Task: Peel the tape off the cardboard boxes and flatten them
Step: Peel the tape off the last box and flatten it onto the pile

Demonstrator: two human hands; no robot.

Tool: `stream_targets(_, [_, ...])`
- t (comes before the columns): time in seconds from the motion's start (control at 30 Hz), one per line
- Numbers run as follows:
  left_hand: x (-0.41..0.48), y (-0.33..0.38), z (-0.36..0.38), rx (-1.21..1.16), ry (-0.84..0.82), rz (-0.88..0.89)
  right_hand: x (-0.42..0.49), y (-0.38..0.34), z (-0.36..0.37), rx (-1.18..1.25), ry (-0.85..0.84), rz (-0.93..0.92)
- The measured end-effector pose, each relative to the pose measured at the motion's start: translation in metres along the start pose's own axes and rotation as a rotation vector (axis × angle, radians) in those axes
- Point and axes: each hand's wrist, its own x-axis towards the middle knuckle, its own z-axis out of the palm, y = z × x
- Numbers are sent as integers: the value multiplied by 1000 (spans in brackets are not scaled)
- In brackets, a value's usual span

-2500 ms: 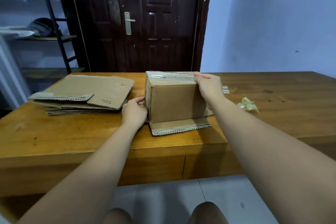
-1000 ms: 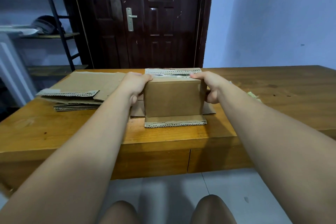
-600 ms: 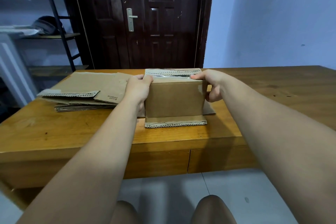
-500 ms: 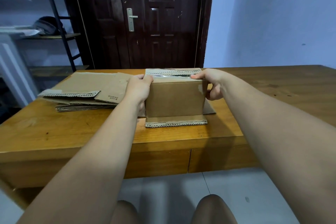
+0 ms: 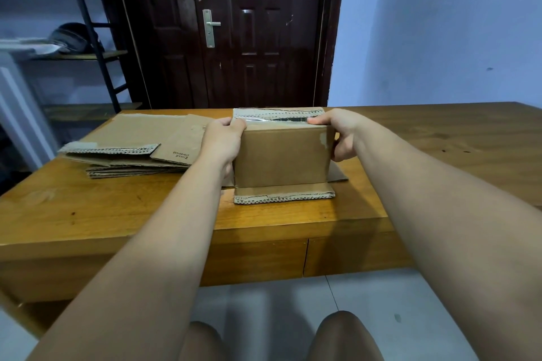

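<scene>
On the bench point(image 5: 117, 214), close to its front edge, the cardboard box point(image 5: 281, 155) stands upright, a loose flap splayed toward the person. The left hand point(image 5: 221, 141) and right hand point(image 5: 337, 132) grip its top corners, fingers point(image 5: 237, 123) curled over the edge. Shiny tape point(image 5: 275, 120) runs along the top seam. Peeling looks to be next, and it needs an end picked loose. Flattened boxes point(image 5: 132, 152) lie beyond, to the left.
</scene>
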Motion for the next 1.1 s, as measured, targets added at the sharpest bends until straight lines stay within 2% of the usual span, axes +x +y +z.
stream_targets(0.17, [-2, -1, 0, 8, 2, 0, 3, 3, -1, -72, 40, 46])
stream_targets(0.73, [-3, -2, -1, 1, 3, 24, 4, -10, 3, -248, 129, -101])
stream_targets(1.1, [-6, -2, -1, -8, -9, 25, 1, -6, -6, -125, 40, -29])
